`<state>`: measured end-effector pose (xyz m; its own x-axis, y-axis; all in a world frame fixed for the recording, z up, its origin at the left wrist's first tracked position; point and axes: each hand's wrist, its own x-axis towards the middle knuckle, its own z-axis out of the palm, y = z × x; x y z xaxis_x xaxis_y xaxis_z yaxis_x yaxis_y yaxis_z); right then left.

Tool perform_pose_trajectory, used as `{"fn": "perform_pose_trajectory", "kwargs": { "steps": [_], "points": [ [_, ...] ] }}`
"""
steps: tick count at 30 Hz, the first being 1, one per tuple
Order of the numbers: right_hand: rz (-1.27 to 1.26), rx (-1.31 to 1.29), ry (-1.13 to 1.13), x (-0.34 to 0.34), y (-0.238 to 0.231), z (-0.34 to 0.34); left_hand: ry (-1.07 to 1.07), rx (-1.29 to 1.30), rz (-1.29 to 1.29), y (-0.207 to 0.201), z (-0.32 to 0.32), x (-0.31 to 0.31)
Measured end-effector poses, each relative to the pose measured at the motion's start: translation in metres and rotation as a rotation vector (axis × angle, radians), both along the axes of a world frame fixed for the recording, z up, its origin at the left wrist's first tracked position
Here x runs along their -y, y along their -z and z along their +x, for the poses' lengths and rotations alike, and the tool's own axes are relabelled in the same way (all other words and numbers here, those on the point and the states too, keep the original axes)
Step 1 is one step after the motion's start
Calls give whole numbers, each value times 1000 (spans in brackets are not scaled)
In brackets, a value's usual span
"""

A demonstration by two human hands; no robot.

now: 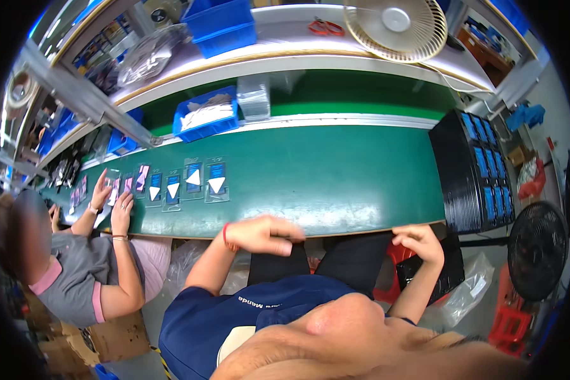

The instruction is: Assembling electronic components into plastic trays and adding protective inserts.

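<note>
Well, in the head view, the person's left hand [266, 234] is at the lower centre of the frame, over the front edge of the green tabletop [335, 171]; its fingers point rightward, loosely extended and released, and a red wristband [230, 239] circles its wrist; the right hand [422, 243] is right of centre, just beside the same edge, its fingers loosely bent, likewise released.

The clear packets [217, 174] lie flat on the tabletop, left of centre and apart from both hands; the four nearest show dark blue with a white triangle each (their print is too small to tell); farther left, pink and dark packets [142, 178] continue the row, where a co-worker's hands [122, 209] are at work.

Behind the packets, at upper left of centre, a blue bin [199, 131] holds white pieces, just beside a clear plastic stack [254, 98]; a black rack [446, 180] with blue inserts stands at the tabletop's right end; on the shelf [285, 47] across the top are red-handled scissors [326, 27] and a pale fan [396, 20].
</note>
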<state>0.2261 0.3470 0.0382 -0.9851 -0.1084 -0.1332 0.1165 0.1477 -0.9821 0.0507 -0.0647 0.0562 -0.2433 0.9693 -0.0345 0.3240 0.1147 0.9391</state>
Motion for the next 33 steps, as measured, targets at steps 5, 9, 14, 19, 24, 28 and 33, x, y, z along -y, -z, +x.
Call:
{"fn": "perform_pose_trajectory", "kwargs": {
  "steps": [5, 9, 14, 19, 24, 28, 33],
  "points": [
    [33, -176, -56, 69, -2, -169, -1439, -360, 485, 38, -116, -37],
    [160, -256, 71, 168, -2, -272, -1626, -415, 422, 60, -135, -49],
    [679, -688, 433, 258, -21, -339, -1507, -730, 370, 73, -122, -53],
    [861, -519, 496, 286, -41, -367, -1506, -717, 369, 63, -118, -49],
    [757, -417, 556, 263, -38, -372, -1425, -600, 385, 56, -113, -51],
    [611, -534, 585, 220, -34, -364, -1425, -527, 371, 59, -112, -55],
    [534, -574, 637, 167, -22, -324, -1378, -501, 376, 60, -106, -54]
  ]
}}
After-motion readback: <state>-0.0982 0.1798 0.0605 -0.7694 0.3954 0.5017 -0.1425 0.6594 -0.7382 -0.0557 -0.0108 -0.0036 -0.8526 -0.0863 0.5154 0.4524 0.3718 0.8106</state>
